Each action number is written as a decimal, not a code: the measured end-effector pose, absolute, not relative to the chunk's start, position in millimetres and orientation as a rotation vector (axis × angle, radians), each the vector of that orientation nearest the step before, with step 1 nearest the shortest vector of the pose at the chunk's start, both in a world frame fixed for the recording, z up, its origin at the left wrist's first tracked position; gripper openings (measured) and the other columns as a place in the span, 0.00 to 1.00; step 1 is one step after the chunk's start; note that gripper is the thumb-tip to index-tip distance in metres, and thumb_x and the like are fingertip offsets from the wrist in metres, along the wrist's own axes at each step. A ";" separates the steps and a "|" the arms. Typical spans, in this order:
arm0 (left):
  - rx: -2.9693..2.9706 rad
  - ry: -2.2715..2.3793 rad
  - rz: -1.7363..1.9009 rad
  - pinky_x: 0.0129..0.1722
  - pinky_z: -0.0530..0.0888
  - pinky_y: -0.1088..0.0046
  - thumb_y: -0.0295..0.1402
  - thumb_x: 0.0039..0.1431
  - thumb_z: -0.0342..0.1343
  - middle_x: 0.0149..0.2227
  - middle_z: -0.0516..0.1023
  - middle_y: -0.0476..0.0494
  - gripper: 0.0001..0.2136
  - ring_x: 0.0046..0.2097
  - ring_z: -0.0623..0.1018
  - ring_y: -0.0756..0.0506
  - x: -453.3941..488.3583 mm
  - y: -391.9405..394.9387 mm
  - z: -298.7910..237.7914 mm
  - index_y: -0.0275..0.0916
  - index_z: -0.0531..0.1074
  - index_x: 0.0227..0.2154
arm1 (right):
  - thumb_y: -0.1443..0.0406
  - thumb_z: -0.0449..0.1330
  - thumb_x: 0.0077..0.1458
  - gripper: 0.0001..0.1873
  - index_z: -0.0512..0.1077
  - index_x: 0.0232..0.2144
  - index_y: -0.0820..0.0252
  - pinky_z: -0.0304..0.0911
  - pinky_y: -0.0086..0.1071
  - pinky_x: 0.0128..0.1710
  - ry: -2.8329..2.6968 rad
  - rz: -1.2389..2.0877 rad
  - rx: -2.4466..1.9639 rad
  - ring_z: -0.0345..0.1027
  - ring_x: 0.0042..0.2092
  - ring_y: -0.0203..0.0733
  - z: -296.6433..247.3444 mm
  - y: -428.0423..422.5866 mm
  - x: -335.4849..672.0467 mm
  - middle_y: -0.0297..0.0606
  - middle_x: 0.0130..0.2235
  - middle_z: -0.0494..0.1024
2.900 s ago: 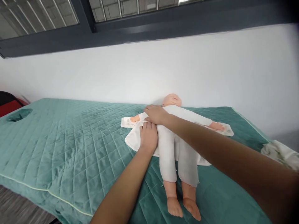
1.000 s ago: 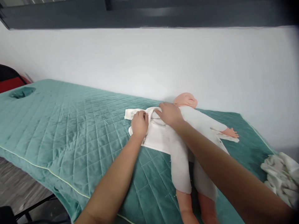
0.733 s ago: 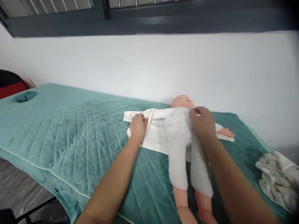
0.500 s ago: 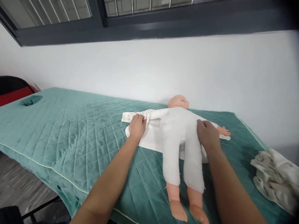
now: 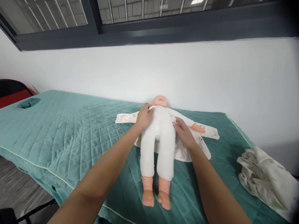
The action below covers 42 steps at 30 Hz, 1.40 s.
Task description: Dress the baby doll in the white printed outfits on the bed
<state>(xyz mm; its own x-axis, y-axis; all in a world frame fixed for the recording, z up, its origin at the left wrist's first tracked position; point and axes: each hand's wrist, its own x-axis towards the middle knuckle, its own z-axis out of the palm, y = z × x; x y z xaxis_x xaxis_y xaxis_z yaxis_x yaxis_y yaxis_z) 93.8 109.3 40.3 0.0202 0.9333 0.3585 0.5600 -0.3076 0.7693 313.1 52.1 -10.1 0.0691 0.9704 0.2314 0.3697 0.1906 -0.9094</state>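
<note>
A baby doll (image 5: 160, 124) with a white cloth body lies face up on the bed, its bare feet toward me. Under it is spread a white baby shirt (image 5: 183, 152), sleeves out to both sides. At the doll's shoulder, by the neck, my left hand (image 5: 144, 117) is closed on a fold of white cloth that looks like the shirt's edge. My right hand (image 5: 185, 133) is against the other side of the doll's torso, thumb and fingertips closed on its white cloth. One doll arm lies over the right sleeve; the other is hidden.
A green quilted bed (image 5: 77, 124) with a face hole near its far left end stands against a white wall (image 5: 198, 74). Crumpled pale cloth (image 5: 263, 180) lies at the right edge. Above is a dark window frame (image 5: 151, 32); a red and black chair (image 5: 14, 95) stands far left.
The doll has shifted left over the shirt. My left hand has moved from the sleeve to the doll's shoulder. My right hand has moved left with the doll; more of the right sleeve shows.
</note>
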 end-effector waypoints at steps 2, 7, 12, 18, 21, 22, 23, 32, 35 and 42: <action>1.923 1.543 1.195 0.43 0.67 0.68 0.35 0.68 0.48 0.38 0.76 0.46 0.04 0.41 0.74 0.44 93.1 108.3 48.7 0.41 0.65 0.39 | 0.43 0.56 0.60 0.35 0.63 0.63 0.49 0.53 0.48 0.69 -1.516 0.886 -1.301 0.57 0.68 0.52 -10.7 51.5 305.1 0.39 0.67 0.65; 2.156 1.643 1.034 0.47 0.69 0.66 0.33 0.68 0.49 0.44 0.78 0.41 0.05 0.48 0.75 0.42 99.7 91.6 58.0 0.41 0.68 0.41 | 0.38 0.49 0.61 0.48 0.45 0.73 0.54 0.31 0.45 0.74 -1.666 1.003 -1.353 0.30 0.75 0.48 -12.0 43.4 287.4 0.36 0.75 0.42; 2.331 1.805 0.820 0.45 0.71 0.65 0.29 0.67 0.48 0.48 0.76 0.37 0.07 0.49 0.76 0.40 117.6 67.6 65.6 0.39 0.71 0.41 | 0.37 0.45 0.61 0.50 0.40 0.73 0.56 0.30 0.47 0.74 -1.757 0.929 -1.331 0.29 0.75 0.49 -12.1 34.3 279.2 0.38 0.75 0.38; 2.223 1.756 0.837 0.45 0.73 0.64 0.31 0.67 0.49 0.46 0.77 0.38 0.09 0.45 0.78 0.41 120.3 39.7 60.5 0.38 0.73 0.44 | 0.36 0.44 0.61 0.52 0.38 0.74 0.59 0.26 0.47 0.73 -1.734 0.939 -1.403 0.26 0.75 0.49 -17.8 35.0 280.7 0.41 0.75 0.37; 2.088 1.551 1.037 0.48 0.74 0.66 0.31 0.65 0.52 0.46 0.77 0.42 0.09 0.44 0.78 0.45 110.0 21.3 53.2 0.40 0.73 0.46 | 0.36 0.44 0.60 0.52 0.39 0.74 0.59 0.25 0.46 0.74 -1.717 0.959 -1.413 0.26 0.75 0.49 -20.0 35.6 282.9 0.40 0.75 0.37; 2.051 1.490 1.107 0.48 0.74 0.67 0.31 0.65 0.51 0.45 0.78 0.43 0.09 0.43 0.78 0.46 104.6 13.8 50.5 0.41 0.73 0.46 | 0.36 0.45 0.60 0.52 0.39 0.74 0.59 0.25 0.45 0.74 -1.710 0.966 -1.417 0.26 0.75 0.49 -20.0 35.6 283.7 0.39 0.75 0.37; 2.025 1.453 1.173 0.48 0.74 0.66 0.31 0.66 0.51 0.44 0.78 0.44 0.09 0.42 0.78 0.46 98.1 5.5 47.5 0.42 0.73 0.46 | 0.36 0.45 0.61 0.51 0.40 0.73 0.59 0.26 0.45 0.74 -1.702 0.969 -1.416 0.27 0.75 0.49 -19.8 35.6 284.6 0.39 0.75 0.38; 1.968 1.659 1.203 0.63 0.65 0.52 0.36 0.59 0.61 0.55 0.68 0.41 0.21 0.60 0.68 0.38 40.3 -65.6 0.3 0.46 0.68 0.55 | 0.42 0.51 0.63 0.42 0.50 0.71 0.55 0.36 0.43 0.74 -1.642 0.925 -1.329 0.41 0.74 0.47 -17.1 35.6 287.4 0.41 0.73 0.52; 1.813 1.667 1.237 0.59 0.69 0.54 0.36 0.62 0.57 0.50 0.71 0.42 0.13 0.55 0.71 0.41 36.1 -67.6 -6.9 0.45 0.70 0.49 | 0.44 0.51 0.64 0.38 0.55 0.69 0.56 0.39 0.44 0.73 -1.638 0.878 -1.287 0.47 0.72 0.48 -14.5 33.8 285.2 0.42 0.71 0.56; 1.881 1.555 1.302 0.49 0.73 0.59 0.38 0.66 0.50 0.38 0.73 0.45 0.07 0.44 0.74 0.43 41.4 -59.9 -3.5 0.45 0.70 0.34 | 0.47 0.51 0.65 0.34 0.59 0.66 0.56 0.44 0.45 0.72 -1.619 0.853 -1.288 0.52 0.70 0.49 -9.6 31.2 283.8 0.42 0.69 0.62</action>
